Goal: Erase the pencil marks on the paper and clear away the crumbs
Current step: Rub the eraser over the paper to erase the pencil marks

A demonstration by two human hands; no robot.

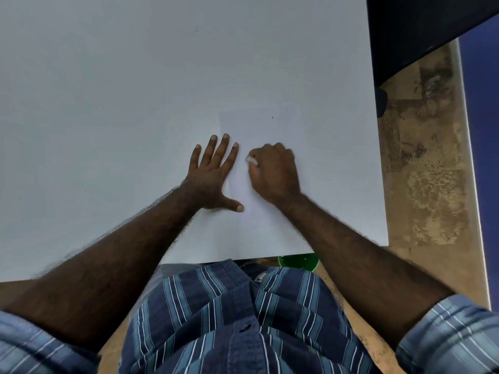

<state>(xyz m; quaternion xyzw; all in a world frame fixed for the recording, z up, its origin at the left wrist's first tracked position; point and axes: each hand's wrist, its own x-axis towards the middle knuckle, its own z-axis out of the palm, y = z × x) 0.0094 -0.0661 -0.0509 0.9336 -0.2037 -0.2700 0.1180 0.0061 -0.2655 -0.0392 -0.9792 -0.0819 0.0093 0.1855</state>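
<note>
A white sheet of paper lies on the white table, near its front right corner. My left hand lies flat with fingers spread, pressing on the sheet's left edge. My right hand is curled over the middle of the sheet and grips a small white eraser, whose tip shows at the thumb side and touches the paper. A few tiny dark specks sit on the upper part of the sheet. Any pencil marks are too faint to make out.
The table's right edge runs close to the paper, with a worn brown floor beyond it. A green container sits on the floor under the front edge. A dark piece of furniture stands at the top right.
</note>
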